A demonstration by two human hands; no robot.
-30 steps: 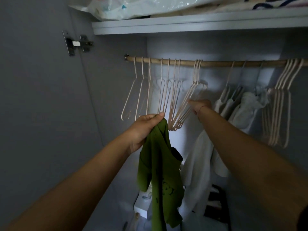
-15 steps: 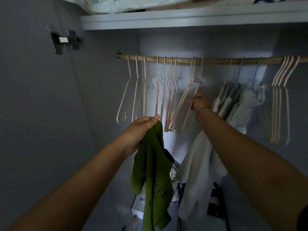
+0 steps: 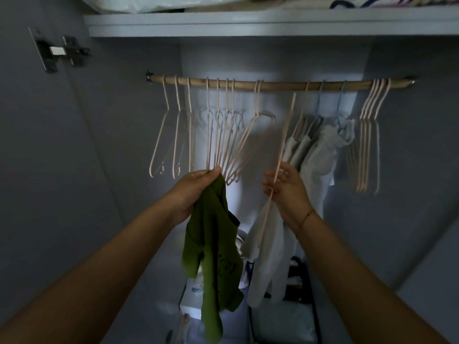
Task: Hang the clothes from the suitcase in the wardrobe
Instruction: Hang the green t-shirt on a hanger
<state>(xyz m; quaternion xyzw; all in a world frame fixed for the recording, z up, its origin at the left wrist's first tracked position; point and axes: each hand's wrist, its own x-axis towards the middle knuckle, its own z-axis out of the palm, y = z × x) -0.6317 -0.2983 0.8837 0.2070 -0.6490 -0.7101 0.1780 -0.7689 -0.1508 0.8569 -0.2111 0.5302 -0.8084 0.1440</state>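
Wardrobe [image 3: 285, 58] open, interior dim. Top shelf [image 3: 248, 21] carries plastic-wrapped bundles [image 3: 173, 2], contents unreadable. Wooden rail [image 3: 273, 84] runs the full width under the shelf.

Pale clothes [image 3: 320, 155] hang on the rail right of centre, on three hangers, and drape down behind the right forearm.

Green shirt [image 3: 213, 244] is not on the rail. It dangles from the left hand [image 3: 196, 187], in front of the lower wardrobe and just left of the pale clothes. Left grip: thumb and fingers closed on the shirt's top edge, bunched.

Empty hangers [image 3: 216, 135]: a long row on the left half of the rail, the last few slanting toward the left hand. A tight cluster of more hangers [image 3: 367, 145] sits at the far right end.

One loose hanger [image 3: 285, 135], pink and motion-blurred, slants from just under the rail down through the right hand [image 3: 285, 189] and on over the pale clothes. Can't tell whether its hook touches the rail. Right grip: fingers loosely curled round the hanger's wire.

Door hinge [image 3: 59, 50] upper left. Thin thread [image 3: 306, 216] round the right wrist.
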